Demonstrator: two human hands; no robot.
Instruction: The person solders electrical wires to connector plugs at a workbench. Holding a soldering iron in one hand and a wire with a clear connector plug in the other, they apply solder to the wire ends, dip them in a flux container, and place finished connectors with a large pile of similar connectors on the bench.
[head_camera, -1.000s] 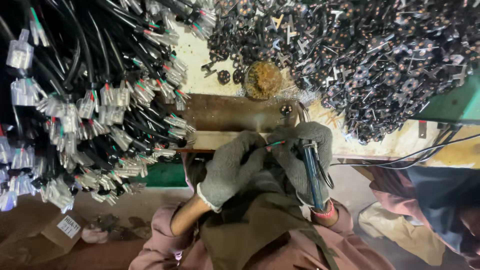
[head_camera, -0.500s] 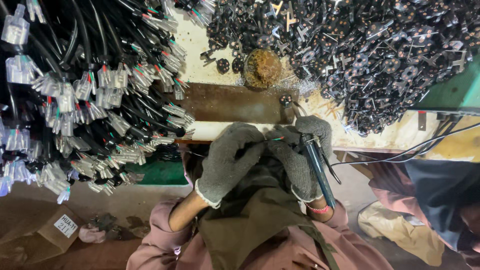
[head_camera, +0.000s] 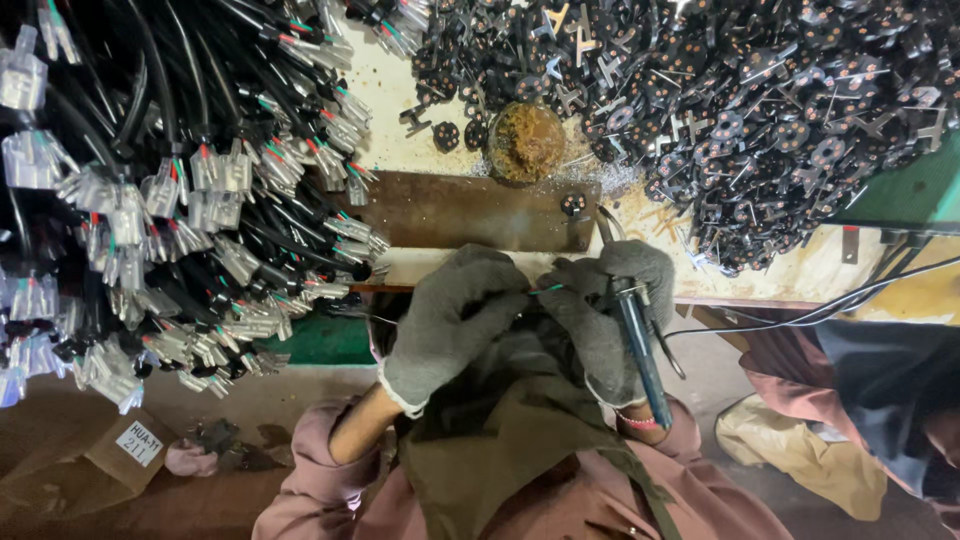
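Both my hands wear grey knit gloves and meet just below the table's front edge. My left hand (head_camera: 455, 315) pinches a thin wire end (head_camera: 548, 290) with a green strand. My right hand (head_camera: 610, 310) grips a blue-handled soldering iron (head_camera: 640, 355), its metal tip (head_camera: 603, 222) pointing up toward a small black round part (head_camera: 573, 204) on a rusty metal plate (head_camera: 460, 212). The iron's black cord (head_camera: 800, 315) runs off to the right.
A big bundle of black cables with clear plugs and coloured wire ends (head_camera: 180, 190) fills the left. A heap of small black round parts (head_camera: 760, 110) covers the upper right. A round tin of brown tip-cleaning stuff (head_camera: 527, 142) stands behind the plate. A cardboard box (head_camera: 100, 460) lies bottom left.
My hands stay together at the table edge and have shifted slightly; the view has drifted a little. The iron stays in my right hand.
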